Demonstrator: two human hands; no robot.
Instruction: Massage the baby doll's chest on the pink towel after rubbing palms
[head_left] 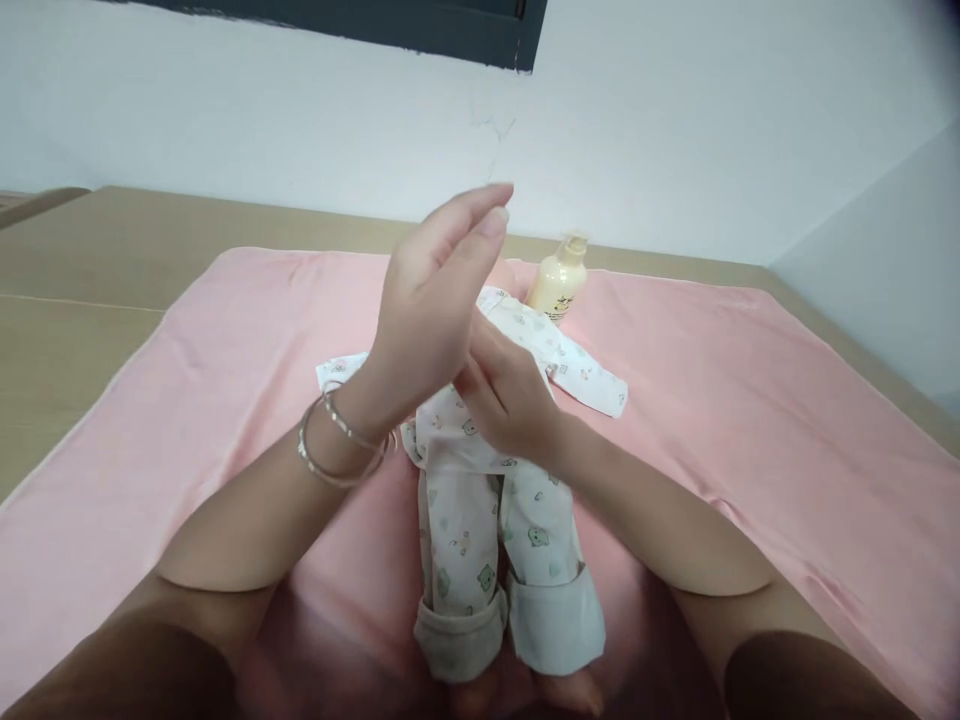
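My left hand is raised with its fingers stretched out and held together, tips pointing up and to the right. Against its heel lies my right hand, palm to palm, its fingers extended and partly hidden behind the left. Neither hand shows an object in it. Below them a baby doll lies on its back, feet toward me, in white printed clothes with rolled-up trouser cuffs. My hands hide most of its head and chest. A pale yellow pump bottle stands beyond the doll's shoulder.
A pink cloth with some creases covers much of the wooden table. Behind the table rises a white wall, with a dark frame at the top. Another wall meets it on the right.
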